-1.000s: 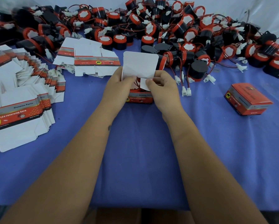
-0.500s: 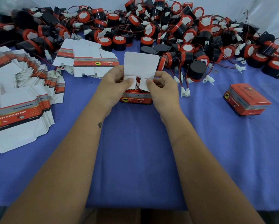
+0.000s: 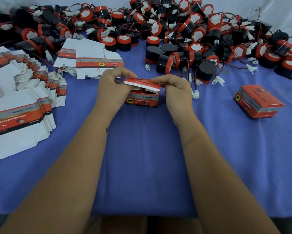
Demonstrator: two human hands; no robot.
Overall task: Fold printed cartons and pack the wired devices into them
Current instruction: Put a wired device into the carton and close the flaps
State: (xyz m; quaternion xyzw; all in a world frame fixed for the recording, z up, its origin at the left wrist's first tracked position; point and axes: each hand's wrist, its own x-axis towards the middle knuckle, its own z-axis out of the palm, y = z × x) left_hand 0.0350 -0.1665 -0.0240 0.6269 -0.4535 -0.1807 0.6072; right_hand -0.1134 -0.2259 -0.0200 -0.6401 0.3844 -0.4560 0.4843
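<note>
Two forearms reach from the near edge across the blue cloth [image 3: 142, 157]. Between the hands sits the carton [image 3: 142, 99], upright on the cloth, its lid [image 3: 142, 83] bent down toward the near side, red parts showing underneath. Left hand [image 3: 114, 88] pinches the lid's left corner; right hand [image 3: 176, 91] pinches its right corner. Flat cartons [image 3: 18, 105] lie stacked at left. One closed carton [image 3: 258, 103] rests at right. Wired devices [image 3: 167, 31] are heaped along the far side.
</note>
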